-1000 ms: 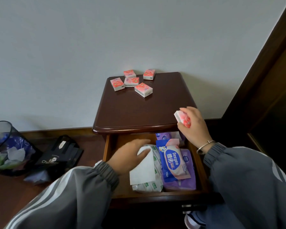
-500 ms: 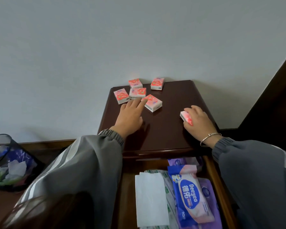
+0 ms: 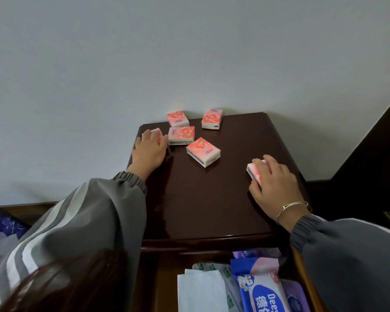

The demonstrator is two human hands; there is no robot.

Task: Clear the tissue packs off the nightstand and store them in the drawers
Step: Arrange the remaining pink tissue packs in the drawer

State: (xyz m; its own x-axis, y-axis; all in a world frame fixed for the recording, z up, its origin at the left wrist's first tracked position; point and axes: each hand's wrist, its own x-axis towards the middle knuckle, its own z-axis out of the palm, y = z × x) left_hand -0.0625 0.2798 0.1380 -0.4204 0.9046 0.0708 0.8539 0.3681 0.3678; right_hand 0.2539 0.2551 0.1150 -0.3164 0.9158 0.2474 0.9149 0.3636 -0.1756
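Observation:
Several small pink tissue packs lie on the dark wooden nightstand, near its back edge. My left hand covers the leftmost pack, fingers curled over it at the back left corner. Three more packs sit free: one at the back, one at the back right, one nearest the middle; a further pack lies beside my left hand. My right hand rests on the right side of the top, gripping another pink pack. The top drawer stands open below.
The open drawer holds a white tissue sheet, a blue wet-wipes pack and purple packs. A bin with blue and white rubbish stands on the floor at left. A dark wooden door frame rises at right.
My left hand left the drawer, reached across the nightstand top, then slid left onto the leftmost pack. My right hand, still holding its pack, came down onto the top.

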